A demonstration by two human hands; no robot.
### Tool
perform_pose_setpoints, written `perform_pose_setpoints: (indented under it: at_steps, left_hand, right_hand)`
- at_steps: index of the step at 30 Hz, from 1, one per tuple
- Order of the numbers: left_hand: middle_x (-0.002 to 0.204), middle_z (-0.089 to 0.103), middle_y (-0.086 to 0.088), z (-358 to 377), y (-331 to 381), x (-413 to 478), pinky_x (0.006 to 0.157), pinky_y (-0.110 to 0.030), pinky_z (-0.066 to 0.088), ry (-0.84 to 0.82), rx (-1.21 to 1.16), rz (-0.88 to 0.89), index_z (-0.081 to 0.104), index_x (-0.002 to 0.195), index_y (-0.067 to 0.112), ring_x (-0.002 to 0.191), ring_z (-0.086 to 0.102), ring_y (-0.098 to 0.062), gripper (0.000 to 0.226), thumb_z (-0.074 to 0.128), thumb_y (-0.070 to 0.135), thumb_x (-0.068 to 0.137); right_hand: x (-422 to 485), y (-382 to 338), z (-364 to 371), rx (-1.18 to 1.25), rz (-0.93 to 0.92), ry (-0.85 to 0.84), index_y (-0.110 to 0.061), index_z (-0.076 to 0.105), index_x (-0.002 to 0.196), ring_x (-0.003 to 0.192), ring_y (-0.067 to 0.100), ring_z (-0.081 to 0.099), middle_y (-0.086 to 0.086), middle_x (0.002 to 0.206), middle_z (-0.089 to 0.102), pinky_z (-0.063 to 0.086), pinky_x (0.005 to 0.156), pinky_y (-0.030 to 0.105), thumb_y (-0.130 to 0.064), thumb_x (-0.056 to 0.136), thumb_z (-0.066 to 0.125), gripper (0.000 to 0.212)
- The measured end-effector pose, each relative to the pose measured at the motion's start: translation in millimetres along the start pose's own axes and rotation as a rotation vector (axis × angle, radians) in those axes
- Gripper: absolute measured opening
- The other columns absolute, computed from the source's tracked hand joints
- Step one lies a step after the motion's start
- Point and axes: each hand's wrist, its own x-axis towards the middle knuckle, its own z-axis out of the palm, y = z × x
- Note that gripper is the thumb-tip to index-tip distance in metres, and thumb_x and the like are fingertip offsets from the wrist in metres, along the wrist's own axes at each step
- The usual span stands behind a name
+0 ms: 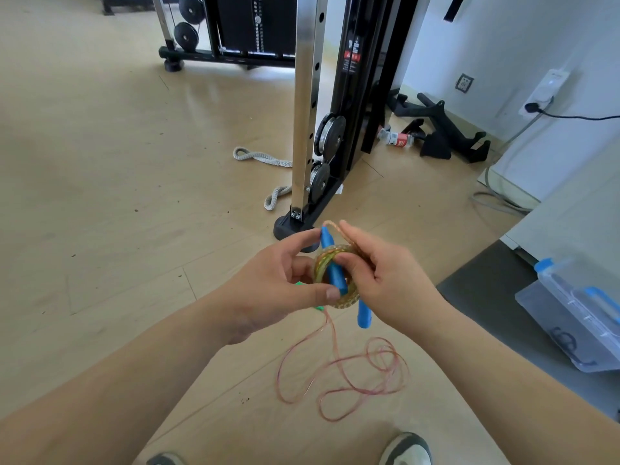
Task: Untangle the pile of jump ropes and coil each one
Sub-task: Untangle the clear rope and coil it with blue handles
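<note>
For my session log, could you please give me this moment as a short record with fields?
left hand: holds coiled rope, thumb on blue handle
right hand: pinches the same coiled rope
loose rope: hangs from green handle, loops on floor
storage box: right side, on grey mat
progress: one rope coiled, one uncoiled

Floor (100,162): pale wood laminate, scuffed — dark grey mat (486,297) at right
Wall (503,45): white, socket (545,87) with black plug
Gear: cable machine (307,95) — chrome upright, black pulleys
Light: soft sheen across the boards
</note>
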Motion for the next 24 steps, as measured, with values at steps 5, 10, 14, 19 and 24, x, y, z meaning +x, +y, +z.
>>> perform_pose_setpoints:
  at_steps: [5, 10, 14, 19, 24]
  left_hand:
    - [0.111, 0.074, -0.017, -2, -3, 0, 0.098, -0.045, 0.057, -0.062, 0.022, -0.021, 0.038, 0.148, 0.035, 0.110, 0.070, -0.030, 0.093, 0.080, -0.011, 0.078]
    - [0.113, 0.074, 0.009, 0, -7, 2, 0.094, -0.043, 0.059, -0.006, 0.233, 0.013, 0.057, 0.130, 0.031, 0.098, 0.071, -0.005, 0.069, 0.085, 0.000, 0.074]
    - [0.113, 0.073, 0.003, 2, -7, 3, 0.094, -0.048, 0.059, 0.026, 0.163, 0.003, 0.062, 0.123, 0.029, 0.110, 0.068, -0.015, 0.057, 0.078, 0.005, 0.074]
    - [0.111, 0.071, -0.005, 7, -4, 1, 0.085, -0.049, 0.062, 0.027, 0.046, -0.045, 0.061, 0.117, 0.023, 0.102, 0.072, -0.029, 0.049, 0.089, 0.019, 0.076]
    - [0.118, 0.067, -0.001, 16, -7, -3, 0.075, -0.039, 0.065, 0.117, 0.112, -0.099, 0.059, 0.123, 0.032, 0.082, 0.078, -0.023, 0.058, 0.083, 0.005, 0.078]
  right_hand:
    - [-2, -3, -5, 0.017, -0.010, -0.086, -0.021, 0.055, 0.146, 0.085, -0.017, 0.057, -0.024, 0.094, 0.062, 0.041, 0.073, 0.002, -0.017, 0.104, 0.055, 0.042]
    - [-1, 5, -2, 0.009, 0.015, -0.060, -0.022, 0.069, 0.111, 0.083, 0.004, 0.060, -0.012, 0.087, 0.070, 0.046, 0.066, 0.012, -0.018, 0.101, 0.058, 0.015]
    - [0, 7, 2, -0.021, 0.006, -0.021, -0.023, 0.064, 0.107, 0.084, 0.007, 0.060, -0.013, 0.086, 0.067, 0.048, 0.068, 0.022, -0.022, 0.100, 0.061, 0.008]
    - [0, 1, 7, 0.023, 0.018, -0.017, -0.023, 0.052, 0.105, 0.078, 0.009, 0.063, -0.008, 0.082, 0.068, 0.051, 0.066, 0.026, -0.024, 0.098, 0.065, 0.014]
    - [2, 5, 10, -0.109, -0.018, -0.050, -0.026, 0.055, 0.103, 0.073, 0.009, 0.058, -0.010, 0.076, 0.063, 0.046, 0.061, 0.023, -0.026, 0.100, 0.061, 0.007]
